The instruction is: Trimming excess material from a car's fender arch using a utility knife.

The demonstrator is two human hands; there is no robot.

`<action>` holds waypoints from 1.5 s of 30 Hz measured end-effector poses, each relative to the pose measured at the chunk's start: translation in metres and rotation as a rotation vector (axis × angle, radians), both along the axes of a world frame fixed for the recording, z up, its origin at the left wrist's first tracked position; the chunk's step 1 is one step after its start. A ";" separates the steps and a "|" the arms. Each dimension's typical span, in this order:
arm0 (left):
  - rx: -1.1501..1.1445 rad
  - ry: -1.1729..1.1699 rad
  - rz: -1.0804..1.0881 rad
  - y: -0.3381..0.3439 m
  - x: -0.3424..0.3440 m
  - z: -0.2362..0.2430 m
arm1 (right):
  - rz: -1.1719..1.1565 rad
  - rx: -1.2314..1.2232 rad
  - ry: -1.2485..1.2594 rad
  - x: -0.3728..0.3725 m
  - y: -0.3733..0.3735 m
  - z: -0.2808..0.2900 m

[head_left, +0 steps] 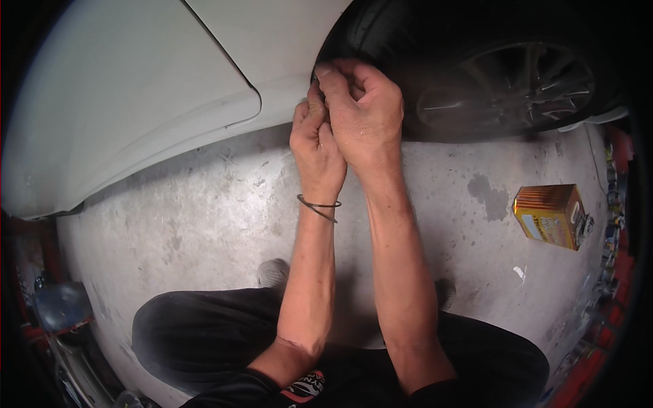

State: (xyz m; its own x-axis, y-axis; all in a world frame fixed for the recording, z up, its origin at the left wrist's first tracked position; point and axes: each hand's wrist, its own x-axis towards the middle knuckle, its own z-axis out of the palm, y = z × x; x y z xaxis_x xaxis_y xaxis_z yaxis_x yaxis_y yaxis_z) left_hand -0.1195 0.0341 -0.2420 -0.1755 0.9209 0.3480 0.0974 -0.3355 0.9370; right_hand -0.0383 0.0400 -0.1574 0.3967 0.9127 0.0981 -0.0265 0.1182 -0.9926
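Note:
A white car body [286,41] fills the upper left, and its dark wheel arch [331,34] curves down to the lower sill. At the bottom of that arch edge my right hand [369,115] is closed, thumb and forefinger pinched together against the lip. My left hand [317,146], just left of it and slightly lower, is closed too, its fingertips raised to the same spot. The two hands touch. Whatever they pinch is too small and too covered to make out. Right of them is the wheel [530,85], with a spoked rim and black tyre.
On the concrete floor [224,204], a gold rectangular metal can [547,216] lies to the right. A dark stain [486,194] marks the floor beside it. A clear bluish container [61,306] stands at the far left. Red shelving with small items lines the right rim.

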 end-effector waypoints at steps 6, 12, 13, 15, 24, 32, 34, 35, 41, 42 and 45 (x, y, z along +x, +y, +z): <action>-0.033 0.073 0.053 -0.005 0.003 -0.005 | -0.113 0.010 -0.158 -0.006 0.002 -0.040; -0.016 0.034 0.021 -0.001 -0.001 -0.005 | 0.007 -0.043 0.065 -0.003 -0.001 -0.004; -0.016 0.037 0.017 -0.002 -0.002 -0.005 | 0.008 -0.043 0.065 -0.004 -0.001 -0.003; -0.015 0.042 0.013 -0.003 -0.005 -0.006 | 0.009 -0.043 0.066 -0.005 -0.001 -0.002; -0.028 0.001 0.025 -0.002 -0.001 -0.003 | 0.099 -0.092 0.220 0.000 0.001 -0.004; -0.113 -0.080 0.020 -0.007 0.003 0.009 | 0.197 -0.202 0.415 0.009 0.001 0.016; -0.072 -0.035 0.009 -0.005 0.004 0.017 | 0.220 -0.233 0.493 0.015 0.002 0.027; -0.039 0.008 -0.003 -0.007 0.006 0.018 | 0.199 -0.177 0.577 0.022 0.000 0.037; -0.021 0.061 0.016 -0.005 0.000 0.001 | 0.197 -0.217 0.414 0.008 -0.007 0.018; -0.081 0.073 -0.007 -0.005 0.000 0.001 | 0.196 -0.216 0.415 0.010 -0.005 0.014; -0.031 0.090 0.007 -0.005 -0.001 0.001 | 0.202 -0.197 0.369 0.007 -0.002 0.014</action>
